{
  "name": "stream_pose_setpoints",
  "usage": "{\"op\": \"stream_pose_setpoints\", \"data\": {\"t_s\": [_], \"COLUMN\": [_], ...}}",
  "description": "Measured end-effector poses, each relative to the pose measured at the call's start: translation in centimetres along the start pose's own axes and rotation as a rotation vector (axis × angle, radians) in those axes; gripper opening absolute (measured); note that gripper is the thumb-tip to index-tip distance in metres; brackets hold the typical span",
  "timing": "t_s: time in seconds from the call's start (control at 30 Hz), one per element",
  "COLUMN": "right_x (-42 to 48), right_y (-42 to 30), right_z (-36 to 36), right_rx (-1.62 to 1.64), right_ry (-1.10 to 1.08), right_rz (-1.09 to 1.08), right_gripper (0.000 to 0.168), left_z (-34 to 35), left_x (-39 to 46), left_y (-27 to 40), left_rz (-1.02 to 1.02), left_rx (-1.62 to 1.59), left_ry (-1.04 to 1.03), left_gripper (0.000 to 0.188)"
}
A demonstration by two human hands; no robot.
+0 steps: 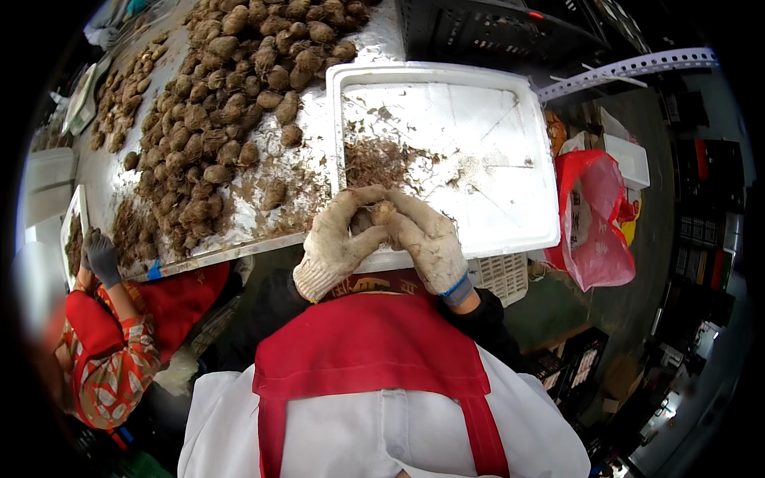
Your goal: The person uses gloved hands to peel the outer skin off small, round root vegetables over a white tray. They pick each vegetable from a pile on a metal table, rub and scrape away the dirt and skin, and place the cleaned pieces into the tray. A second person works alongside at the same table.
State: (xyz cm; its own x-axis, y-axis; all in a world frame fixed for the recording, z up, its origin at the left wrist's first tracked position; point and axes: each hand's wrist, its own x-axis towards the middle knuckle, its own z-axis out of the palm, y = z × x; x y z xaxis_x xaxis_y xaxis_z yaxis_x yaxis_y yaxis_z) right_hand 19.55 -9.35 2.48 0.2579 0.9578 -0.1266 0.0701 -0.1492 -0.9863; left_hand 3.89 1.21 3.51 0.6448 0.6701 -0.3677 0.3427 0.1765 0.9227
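Observation:
My left hand (336, 242) and my right hand (425, 236) wear off-white knit work gloves soiled with brown dirt. They meet over the near edge of a white foam box (430, 73), fingers curled round a small brown taro corm (381, 213). A pale tan patch of it shows between the fingers; the rest is hidden by the gloves. Inside the box, just beyond my fingertips, lies a heap of brown fibrous peelings (375, 164) with loose scraps around it. A single hairy corm (274, 195) rests on the table left of my left hand.
A large pile of hairy taro corms (203, 119) covers the table at left, with a smaller, paler group (125, 89) beyond. A co-worker's gloved hands (100, 257) are at far left. Black crates (496, 36) stand behind the box; a red plastic bag (597, 221) hangs at right.

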Motion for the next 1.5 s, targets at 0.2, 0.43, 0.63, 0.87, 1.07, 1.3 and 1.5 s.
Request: {"op": "stream_pose_setpoints", "data": {"t_s": [0.2,0.43,0.63,0.87,1.07,1.3,1.5], "right_x": [0.9,0.7,0.0,-0.7,-0.9,-1.6,-1.8], "right_y": [-0.4,0.5,1.9,2.1,0.9,0.2,2.3], "right_z": [0.9,1.0,1.3,1.2,1.5,1.0,0.3], "right_rx": [-0.021,0.147,0.213,0.138,0.029,-0.016,-0.018], "right_ry": [0.089,0.166,0.131,0.123,0.058,0.0,0.069], "right_rz": [0.171,0.204,0.202,0.205,0.201,0.266,0.17], "right_gripper": [0.038,0.03,0.03,0.029,0.026,0.028,0.027], "left_z": [-1.1,-11.3,-32.8,-21.5,-18.3,-17.9,-15.4], "left_x": [-0.2,1.2,3.1,8.2,16.0,18.1,12.7], "left_y": [-2.1,-3.1,-2.6,-1.7,-3.5,-2.8,0.6], "left_rz": [0.028,0.064,0.339,0.022,-0.139,-0.331,-0.317], "left_rx": [-0.106,-0.785,-0.963,-0.059,0.959,1.162,0.999], "left_ry": [-0.065,0.063,0.629,0.538,0.387,0.402,0.446], "left_gripper": [0.054,0.018,0.023,0.028,0.043,0.047,0.06]}}
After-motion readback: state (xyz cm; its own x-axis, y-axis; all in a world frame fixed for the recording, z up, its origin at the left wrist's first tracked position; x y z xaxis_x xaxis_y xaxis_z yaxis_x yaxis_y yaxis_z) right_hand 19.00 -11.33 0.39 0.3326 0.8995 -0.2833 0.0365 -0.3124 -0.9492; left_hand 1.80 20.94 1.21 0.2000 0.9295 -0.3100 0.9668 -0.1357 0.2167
